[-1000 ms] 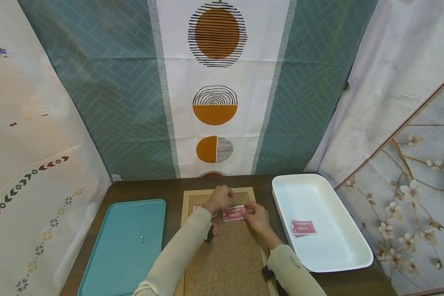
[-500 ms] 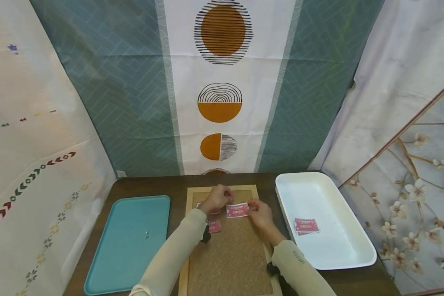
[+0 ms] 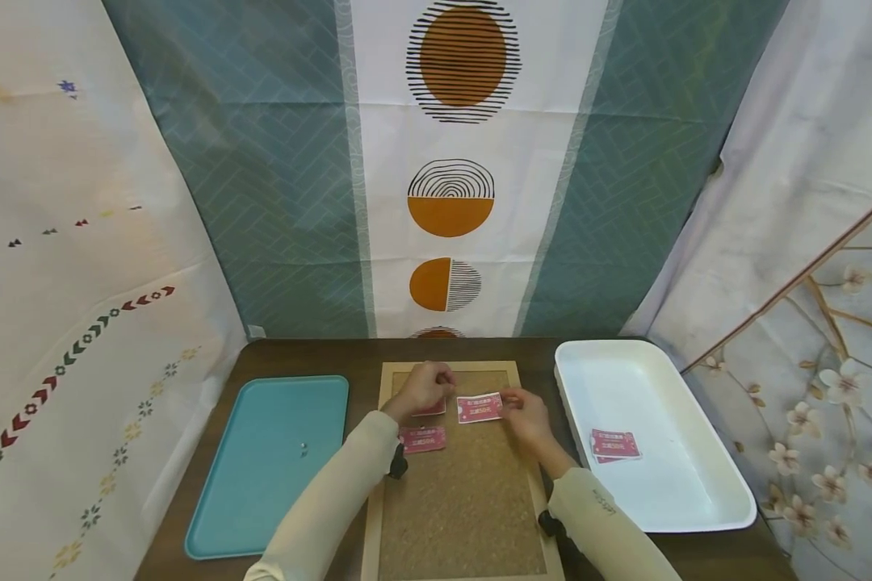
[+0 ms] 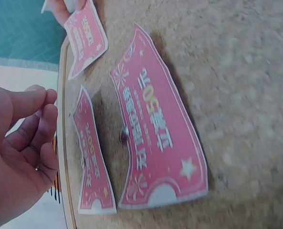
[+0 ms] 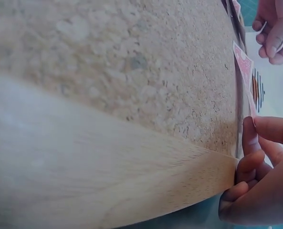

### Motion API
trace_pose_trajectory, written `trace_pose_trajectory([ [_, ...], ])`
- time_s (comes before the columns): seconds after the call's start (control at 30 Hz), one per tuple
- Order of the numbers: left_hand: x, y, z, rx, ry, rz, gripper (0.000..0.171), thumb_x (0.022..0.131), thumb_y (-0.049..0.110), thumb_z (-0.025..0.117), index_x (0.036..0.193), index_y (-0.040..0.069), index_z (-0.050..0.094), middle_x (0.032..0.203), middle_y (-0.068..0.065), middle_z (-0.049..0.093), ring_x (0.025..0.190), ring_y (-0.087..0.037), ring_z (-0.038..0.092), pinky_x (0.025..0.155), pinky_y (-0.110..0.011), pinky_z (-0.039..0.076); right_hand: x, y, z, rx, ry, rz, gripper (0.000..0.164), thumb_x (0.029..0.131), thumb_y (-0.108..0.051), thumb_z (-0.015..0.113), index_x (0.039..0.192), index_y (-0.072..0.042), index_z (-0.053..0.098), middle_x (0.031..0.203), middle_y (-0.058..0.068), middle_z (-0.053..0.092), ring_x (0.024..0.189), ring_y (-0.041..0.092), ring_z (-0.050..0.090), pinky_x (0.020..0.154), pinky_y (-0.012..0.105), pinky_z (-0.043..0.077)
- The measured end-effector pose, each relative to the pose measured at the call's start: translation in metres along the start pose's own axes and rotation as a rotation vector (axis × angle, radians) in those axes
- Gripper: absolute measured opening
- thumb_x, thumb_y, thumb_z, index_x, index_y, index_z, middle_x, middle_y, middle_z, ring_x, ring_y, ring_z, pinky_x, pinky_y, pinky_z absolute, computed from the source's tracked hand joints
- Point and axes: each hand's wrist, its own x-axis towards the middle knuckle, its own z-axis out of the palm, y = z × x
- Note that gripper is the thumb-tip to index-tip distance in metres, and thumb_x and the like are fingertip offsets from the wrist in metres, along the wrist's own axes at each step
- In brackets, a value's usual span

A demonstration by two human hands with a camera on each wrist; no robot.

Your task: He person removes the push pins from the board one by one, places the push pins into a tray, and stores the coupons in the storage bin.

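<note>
My right hand [image 3: 526, 415] pinches the right end of a pink printed coupon [image 3: 479, 407] near the top of the cork board [image 3: 472, 508]. In the right wrist view this coupon [image 5: 245, 67] stands nearly edge-on from thumb and finger. Left of it, my left hand [image 3: 423, 389] hovers above a second coupon [image 4: 94, 157], thumb and index fingertips together; I cannot tell whether something small is between them. A third coupon [image 4: 155, 124] lies below, slightly curled, with a shiny pin [image 4: 124, 134] at its edge.
On the left stands a teal tray [image 3: 276, 460] with a few tiny shiny bits [image 3: 303, 449]. A white tray [image 3: 683, 468] at the right holds overlapping pink coupons [image 3: 614, 445]. The board's wooden frame [image 3: 541, 508] borders the cork. Curtains [image 3: 291, 194] hang behind the table.
The head view has swung left, so the scene sits further right. My left hand has shifted left, away from the held coupon, uncovering more of the lower coupon. My right hand keeps its pinch.
</note>
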Motion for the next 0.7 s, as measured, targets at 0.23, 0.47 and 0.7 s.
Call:
trace_pose_trajectory([
  [0.23, -0.008, -0.003, -0.009, -0.009, 0.041, -0.016, 0.012, 0.092, 0.01, 0.067, 0.101, 0.007, 0.073, 0.091, -0.004, 0.071, 0.081, -0.015, 0.059, 0.073, -0.031, 0.051, 0.002, 0.001, -0.005, -0.006, -0.007, 0.045, 0.035, 0.084, -0.008, 0.068, 0.118, -0.007, 0.068, 0.102, 0.014, 0.069, 0.093, 0.026, 0.063, 0.072, 0.03, 0.05],
  [0.47, -0.016, -0.005, -0.017, -0.062, 0.06, -0.024, 0.015, 0.092, 0.009, 0.066, 0.106, 0.008, 0.072, 0.101, -0.009, 0.071, 0.088, -0.02, 0.061, 0.08, -0.035, 0.051, -0.001, -0.006, -0.013, -0.036, -0.044, 0.041, 0.036, 0.086, -0.01, 0.066, 0.122, -0.008, 0.066, 0.103, 0.013, 0.067, 0.09, 0.024, 0.061, 0.071, 0.031, 0.051],
  [0.7, -0.021, -0.005, -0.024, -0.066, 0.088, 0.013, 0.014, 0.092, 0.009, 0.066, 0.105, 0.007, 0.072, 0.098, -0.008, 0.07, 0.087, -0.018, 0.061, 0.078, -0.034, 0.051, -0.006, -0.019, -0.022, -0.043, -0.056, 0.041, 0.037, 0.087, -0.012, 0.068, 0.124, -0.011, 0.065, 0.1, 0.012, 0.066, 0.088, 0.024, 0.06, 0.066, 0.028, 0.048],
])
